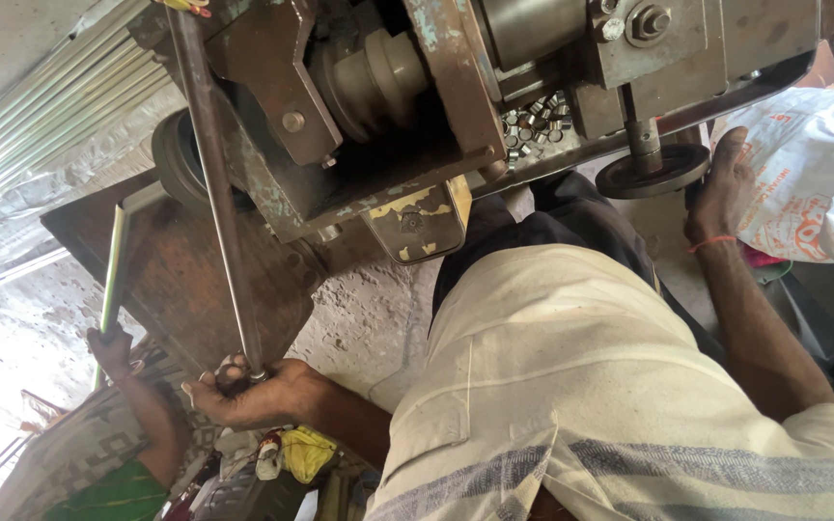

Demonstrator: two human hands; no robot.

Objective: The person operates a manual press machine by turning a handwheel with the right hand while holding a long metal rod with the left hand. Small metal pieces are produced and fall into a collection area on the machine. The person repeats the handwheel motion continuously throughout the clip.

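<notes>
My left hand (243,391) is closed around the lower end of a long thin metal rod (214,183), which runs up and left across a worn metal machine (388,106). My right hand (721,188), with an orange thread at the wrist, grips the rim of a small dark handwheel (651,172) under the machine's right side; its fingertips are hidden behind the wheel. Several small metal rings (533,121) lie in a heap on the machine's ledge. My cream striped shirt (581,386) fills the lower middle.
Another person's hand (110,347) at lower left holds a thin green stick (114,270). A printed white sack (808,174) lies at right beside my right hand. Corrugated metal sheet (50,96) is at upper left, a rusty plate (185,280) below the machine.
</notes>
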